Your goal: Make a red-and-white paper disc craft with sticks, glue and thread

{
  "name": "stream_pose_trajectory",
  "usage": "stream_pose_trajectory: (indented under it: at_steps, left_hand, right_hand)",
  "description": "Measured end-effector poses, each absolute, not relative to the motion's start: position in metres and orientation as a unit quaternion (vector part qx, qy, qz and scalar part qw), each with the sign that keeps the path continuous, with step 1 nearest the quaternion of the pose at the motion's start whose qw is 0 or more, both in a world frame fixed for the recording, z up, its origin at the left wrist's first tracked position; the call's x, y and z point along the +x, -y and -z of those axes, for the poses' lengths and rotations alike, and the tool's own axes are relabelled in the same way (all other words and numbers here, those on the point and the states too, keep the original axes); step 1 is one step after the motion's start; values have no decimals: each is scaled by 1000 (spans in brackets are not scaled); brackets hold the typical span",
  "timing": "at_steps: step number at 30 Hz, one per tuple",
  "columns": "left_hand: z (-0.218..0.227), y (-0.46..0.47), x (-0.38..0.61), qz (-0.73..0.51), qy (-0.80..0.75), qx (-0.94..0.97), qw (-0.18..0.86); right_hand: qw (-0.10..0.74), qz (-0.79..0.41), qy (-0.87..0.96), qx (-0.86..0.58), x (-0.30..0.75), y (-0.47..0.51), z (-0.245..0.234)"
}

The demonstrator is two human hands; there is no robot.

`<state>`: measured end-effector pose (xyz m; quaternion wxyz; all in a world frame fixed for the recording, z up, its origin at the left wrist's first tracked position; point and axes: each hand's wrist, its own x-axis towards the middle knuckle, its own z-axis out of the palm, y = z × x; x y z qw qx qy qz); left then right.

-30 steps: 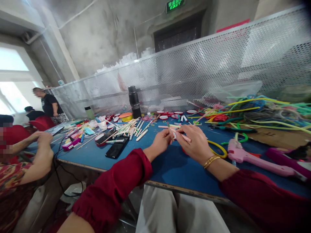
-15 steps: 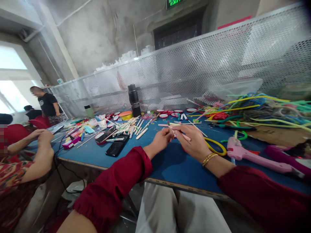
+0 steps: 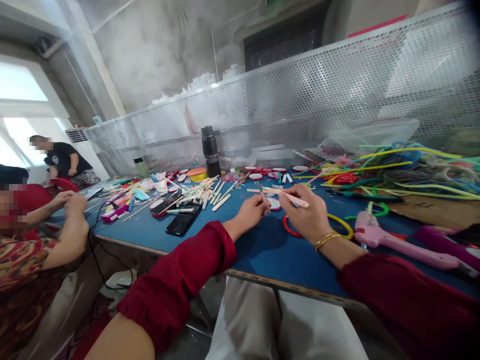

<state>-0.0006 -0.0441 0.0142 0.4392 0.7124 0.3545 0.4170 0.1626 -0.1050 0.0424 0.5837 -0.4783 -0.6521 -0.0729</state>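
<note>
Over the blue table, my left hand (image 3: 252, 212) pinches a short, thin stick (image 3: 263, 194) held upright between thumb and fingertips. My right hand (image 3: 309, 212) is closed on a pale pink pen-like stick (image 3: 299, 200), held like a pencil with its tip toward the left hand. A small gap separates the hands. Behind them lies a round white disc with a red rim (image 3: 274, 204). Beneath the right hand are a red ring (image 3: 290, 228) and a yellow ring (image 3: 347, 229), both partly hidden by it.
Right of my hands lies a pink glue gun (image 3: 408, 245), with a tangle of coloured strips (image 3: 412, 167) behind. Left are a black phone (image 3: 182, 220), several pale sticks (image 3: 221, 202) and a black bottle (image 3: 210, 150). A co-worker's hands (image 3: 75, 202) are at far left.
My right hand has drawn back to the right, away from my left hand, so both sticks show more plainly. The white disc and red ring have come into sight. The view has shifted slightly.
</note>
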Motion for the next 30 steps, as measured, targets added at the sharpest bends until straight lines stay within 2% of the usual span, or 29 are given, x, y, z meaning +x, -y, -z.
stream_pose_trajectory:
  at_steps: [4,11,19,30]
  left_hand:
    - [-12,42,-2,-418,-369,713,426]
    - [-15,45,0,-434,-333,701,459]
    - [-20,50,-1,-422,-361,709,434]
    - [-24,54,0,-431,-349,693,459]
  right_hand:
    - [597,78,631,-489,169,103,-43]
    - [578,58,702,-412,160,106,-43]
    - [572,62,679,-457,159,110,-44]
    - [539,91,721,-425,160,111,-45]
